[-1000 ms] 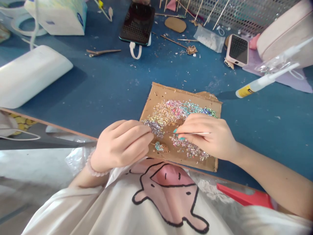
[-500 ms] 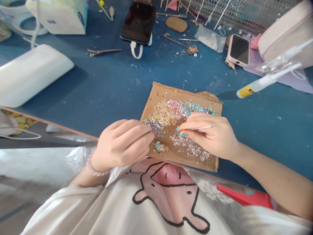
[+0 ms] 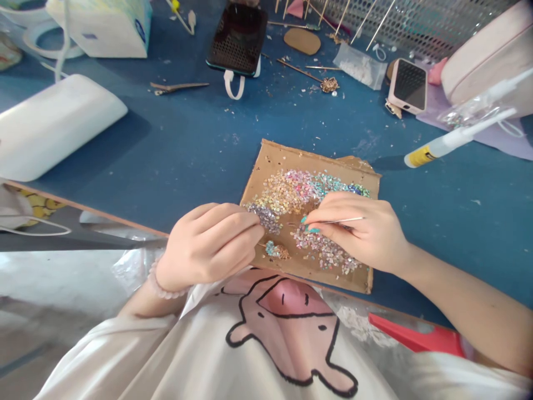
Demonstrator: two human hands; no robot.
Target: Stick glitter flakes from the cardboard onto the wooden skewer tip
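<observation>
A brown cardboard piece [image 3: 270, 158] lies on the blue table, covered with heaps of shiny coloured sequins [image 3: 291, 191]. My right hand [image 3: 360, 230] rests over the sequins and pinches a thin metal pin [image 3: 345, 220] that points left toward the heap. My left hand [image 3: 208, 244] is curled at the card's left edge, fingertips closed on the stem of a small sequin-covered ornament [image 3: 275, 251] that lies on the card. What the left fingers pinch is mostly hidden.
A glue tube [image 3: 441, 145] lies right of the card. Two phones [image 3: 237, 39] [image 3: 410, 84], a tissue box [image 3: 104, 25], a white case [image 3: 54, 128], a small plastic bag [image 3: 360, 65] and sticks lie farther back. A red object [image 3: 416, 333] sits near my right forearm.
My right hand with the pin lifted slightly and drew back a little from the sequins. My left hand stayed in place.
</observation>
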